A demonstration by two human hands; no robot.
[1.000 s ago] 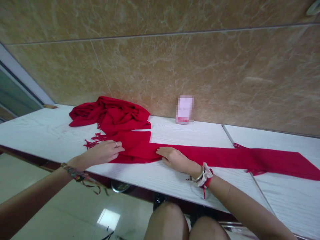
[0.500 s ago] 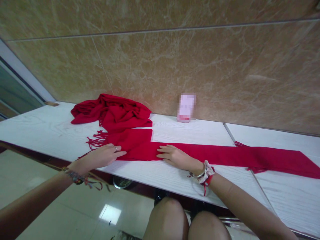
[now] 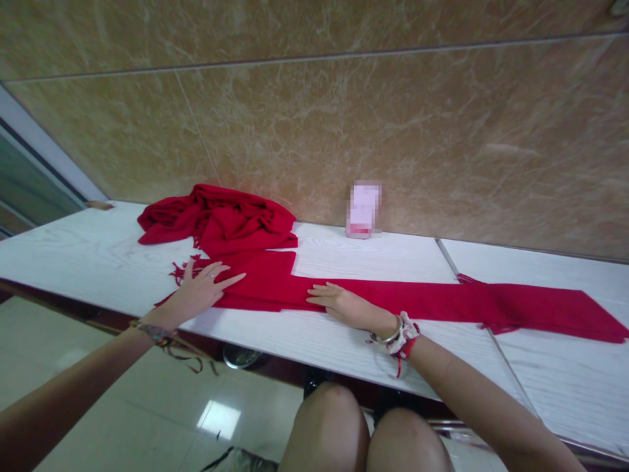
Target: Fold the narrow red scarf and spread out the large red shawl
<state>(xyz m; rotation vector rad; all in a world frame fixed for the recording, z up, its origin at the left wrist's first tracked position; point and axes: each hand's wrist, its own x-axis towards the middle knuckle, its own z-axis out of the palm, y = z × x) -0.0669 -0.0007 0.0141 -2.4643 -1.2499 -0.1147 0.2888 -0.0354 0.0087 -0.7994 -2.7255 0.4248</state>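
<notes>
**A:** While the left hand [image 3: 200, 290] and right hand [image 3: 344, 303] both lie flat with fingers open, gripping nothing, where's the red scarf [image 3: 442, 301]?

**B:** Right under them, stretched along the counter's [image 3: 88, 255] front edge: left palm on the fringed left end, right palm mid-length. Versus half a second back, the left hand slid toward the back edge and splayed its fingers wider; the right barely moved.

Reaches forward with both arms, nearly straight, from the lower corners. Presses the left hand [image 3: 199, 292] flat, palm down, fingers spread wide and pointing right. Lays the right hand [image 3: 344, 303] flat too, palm down, fingers close together and pointing left, wrist slightly bent.
</notes>
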